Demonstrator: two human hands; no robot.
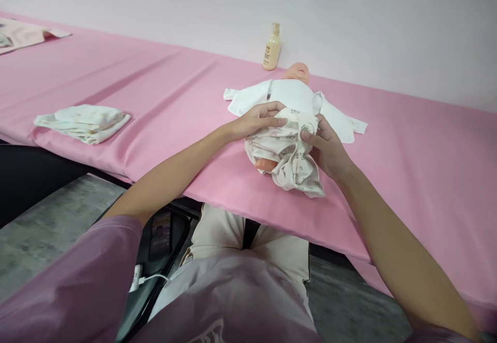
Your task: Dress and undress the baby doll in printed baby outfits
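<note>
A baby doll [298,72] lies on its back, its head toward the wall, in a white long-sleeved baby top [289,92] with the sleeves spread. Bunched around its lower body are white printed baby pants [291,149]. A bit of the doll's leg or foot [266,165] pokes out of the cloth at the lower left. My left hand [266,117] pinches the upper left edge of the pants between thumb and fingers. On the other side my right hand [326,144] grips their upper right edge, thumb on top. Cloth hides some of my fingertips.
A pink sheet [166,89] covers the table. Behind the doll stands a cream pump bottle [272,48] by the wall. Folded printed cloth [85,121] lies left, and a pale cloth [29,35] far left. Below the edge, a phone [160,233] rests on a black chair.
</note>
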